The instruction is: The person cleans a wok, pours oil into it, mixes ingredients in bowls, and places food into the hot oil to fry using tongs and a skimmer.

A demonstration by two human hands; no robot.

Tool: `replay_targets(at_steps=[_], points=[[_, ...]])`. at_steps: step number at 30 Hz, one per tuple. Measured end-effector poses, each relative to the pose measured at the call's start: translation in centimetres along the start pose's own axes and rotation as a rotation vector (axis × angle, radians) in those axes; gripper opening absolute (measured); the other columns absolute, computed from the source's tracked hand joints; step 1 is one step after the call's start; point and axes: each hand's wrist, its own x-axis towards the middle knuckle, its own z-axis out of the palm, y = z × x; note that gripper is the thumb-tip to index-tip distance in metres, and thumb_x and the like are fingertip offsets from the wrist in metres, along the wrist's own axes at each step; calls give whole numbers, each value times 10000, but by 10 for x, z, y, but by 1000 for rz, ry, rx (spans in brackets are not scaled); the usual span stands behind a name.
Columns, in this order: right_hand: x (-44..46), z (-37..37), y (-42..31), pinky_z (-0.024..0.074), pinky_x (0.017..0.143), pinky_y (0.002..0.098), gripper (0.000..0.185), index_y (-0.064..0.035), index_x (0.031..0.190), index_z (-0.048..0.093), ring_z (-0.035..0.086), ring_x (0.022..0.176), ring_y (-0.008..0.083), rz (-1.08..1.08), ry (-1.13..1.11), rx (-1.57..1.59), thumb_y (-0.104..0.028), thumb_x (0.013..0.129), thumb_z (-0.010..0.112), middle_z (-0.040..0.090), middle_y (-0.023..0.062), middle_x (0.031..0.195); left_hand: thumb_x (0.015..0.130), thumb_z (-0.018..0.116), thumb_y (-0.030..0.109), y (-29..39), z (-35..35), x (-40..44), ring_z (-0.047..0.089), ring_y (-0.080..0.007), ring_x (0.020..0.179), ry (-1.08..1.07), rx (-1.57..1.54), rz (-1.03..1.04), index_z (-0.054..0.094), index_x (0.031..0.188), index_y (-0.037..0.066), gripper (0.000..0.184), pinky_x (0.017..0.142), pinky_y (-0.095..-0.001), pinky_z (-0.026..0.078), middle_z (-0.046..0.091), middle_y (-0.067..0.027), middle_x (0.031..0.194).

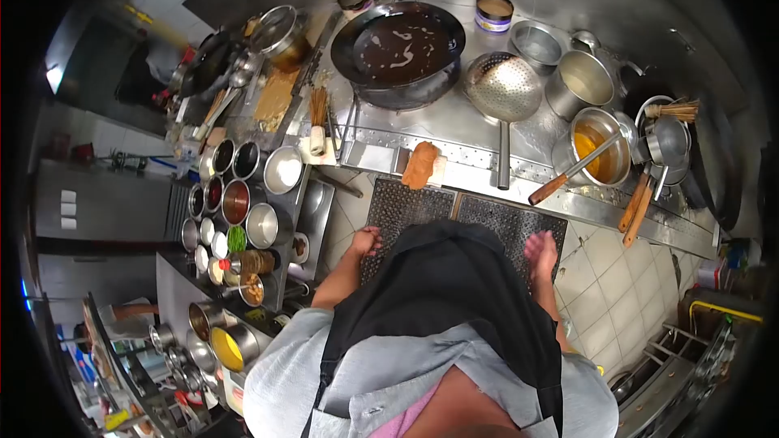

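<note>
My left hand (367,241) hangs at my side with its fingers curled in, and nothing shows in it. On the other side my right hand (541,251) is held low, slightly blurred, fingers loosely apart and without anything in them. Both are away from the stove counter. Ahead of me a large black wok (398,45) with dark liquid sits on the burner. A perforated strainer ladle (503,88) lies to its right, handle toward me. A folded brown cloth (419,165) rests on the counter's front edge.
Several metal seasoning pots (236,201) stand on the left counter, beside a bamboo brush (318,118). To the right are a metal pot (579,83), a pot of orange liquid (596,146) with a ladle, and a can (493,14) behind. Black rubber mats (410,215) cover the floor.
</note>
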Motion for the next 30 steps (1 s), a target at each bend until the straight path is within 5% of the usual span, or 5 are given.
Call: replay_targets(at_steps=[4,7,10,23,30], points=[[-25,76,-84,470,922,380,682,-73,1347,464,545,1163,266,-75,-351,447,-613,943,559,566,131,1292,972,553,289,-26,-17,-1,598,-134,644,-9,95,-145,621,1154,143,243,517,-345,481,650,0,853],[-36,130,-128,485,835,356,479,-107,1233,528,597,971,204,17,-317,545,-495,964,610,635,76,1085,960,557,269,-37,-31,-5,598,-144,653,-4,70,-197,636,1121,138,222,503,-345,466,639,-7,842],[-26,155,-144,412,528,271,162,-165,912,512,460,544,78,-88,-32,446,-251,980,631,478,-64,645,941,560,235,-43,-42,-5,596,-148,661,-43,130,-64,649,1069,135,185,500,-334,444,631,-9,838],[-10,254,-156,459,462,281,254,-22,1149,538,539,539,132,-457,-57,-83,-88,904,525,538,33,725,924,519,245,-17,-177,82,582,-176,687,-171,623,226,626,1036,143,186,633,-381,447,637,-31,882],[115,302,-216,475,496,328,256,10,1099,590,588,530,165,-516,70,-588,-143,895,559,613,71,703,937,514,239,59,-172,73,616,-131,683,-24,16,-12,625,1139,164,242,563,-330,470,673,2,906]])
